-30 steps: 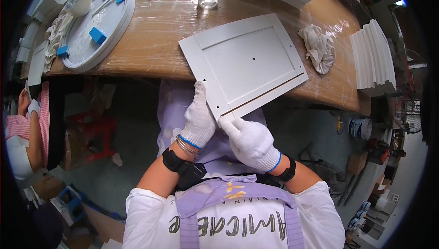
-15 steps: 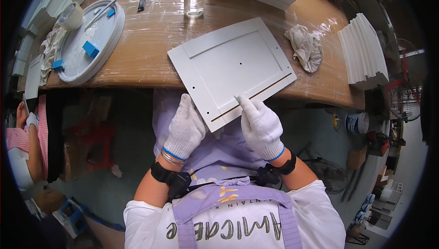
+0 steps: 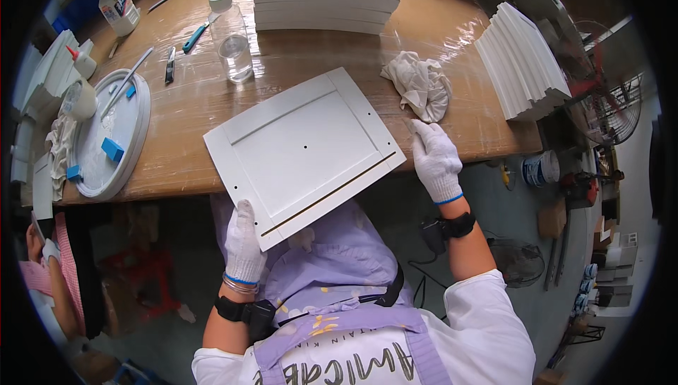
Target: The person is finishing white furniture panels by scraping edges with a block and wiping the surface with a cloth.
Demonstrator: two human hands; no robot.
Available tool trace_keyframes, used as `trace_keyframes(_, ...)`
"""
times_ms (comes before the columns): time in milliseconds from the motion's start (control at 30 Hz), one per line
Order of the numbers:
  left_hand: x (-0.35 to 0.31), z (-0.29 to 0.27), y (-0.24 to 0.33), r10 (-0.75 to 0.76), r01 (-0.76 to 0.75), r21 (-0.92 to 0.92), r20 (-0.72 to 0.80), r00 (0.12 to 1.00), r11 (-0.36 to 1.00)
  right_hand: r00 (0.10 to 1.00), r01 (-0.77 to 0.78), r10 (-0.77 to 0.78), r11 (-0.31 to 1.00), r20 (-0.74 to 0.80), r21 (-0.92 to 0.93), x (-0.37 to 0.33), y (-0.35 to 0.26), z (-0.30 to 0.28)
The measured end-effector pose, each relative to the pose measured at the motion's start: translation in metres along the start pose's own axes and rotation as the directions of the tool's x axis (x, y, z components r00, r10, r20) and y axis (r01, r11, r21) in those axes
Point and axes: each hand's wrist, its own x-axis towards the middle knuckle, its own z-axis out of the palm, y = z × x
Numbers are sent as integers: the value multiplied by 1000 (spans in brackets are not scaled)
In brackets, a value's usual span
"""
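Observation:
A white panel (image 3: 304,169) with a recessed middle, a long slot and several small holes lies tilted on the table, its near corner jutting past the edge. My left hand (image 3: 246,245), in a white knit glove, grips that near-left corner with the thumb on top. Beyond the panel's right end, my gloved right hand (image 3: 436,162) is over the table edge, apart from the panel. Its fingers are pinched together; whatever may be between them is too small to name. A crumpled off-white cloth (image 3: 421,87) lies just beyond those fingertips.
The film-covered table (image 3: 176,131) holds a clear bottle (image 3: 233,49), two knives and a round tray (image 3: 134,152) with blue blocks. Stacked white panels stand at the back (image 3: 321,0) and right (image 3: 519,67). Another person's gloved hand (image 3: 51,251) is at far left.
My right hand has left the panel's slotted edge and moved right, toward the cloth. My left hand still grips the panel's corner. The whole view has shifted, showing more of the table's back.

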Motion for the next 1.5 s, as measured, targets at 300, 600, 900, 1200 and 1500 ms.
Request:
trace_keyframes(300, 12, -38, 80, 416, 159, 904, -331, 847, 397, 944, 224, -298, 894, 141, 387, 28, -17, -3)
trace_keyframes(600, 68, -24, 92, 401, -168, 889, 352, 846, -426, 708, 558, -599, 799, 375, 224, 65, -39, 25)
trace_keyframes(900, 75, -19, 88, 410, -129, 885, 331, 850, -448, 603, 576, -626, 771, 495, 273, 55, -40, 21)
trace_keyframes(1200, 74, -22, 86, 429, -155, 881, 363, 827, -446, 442, 631, -641, 719, 627, 291, 31, -49, 9)
trace_keyframes(1500, 79, -25, 82, 464, -173, 880, 390, 795, -443, 225, 609, -682, 655, 696, 446, -6, -54, -5)
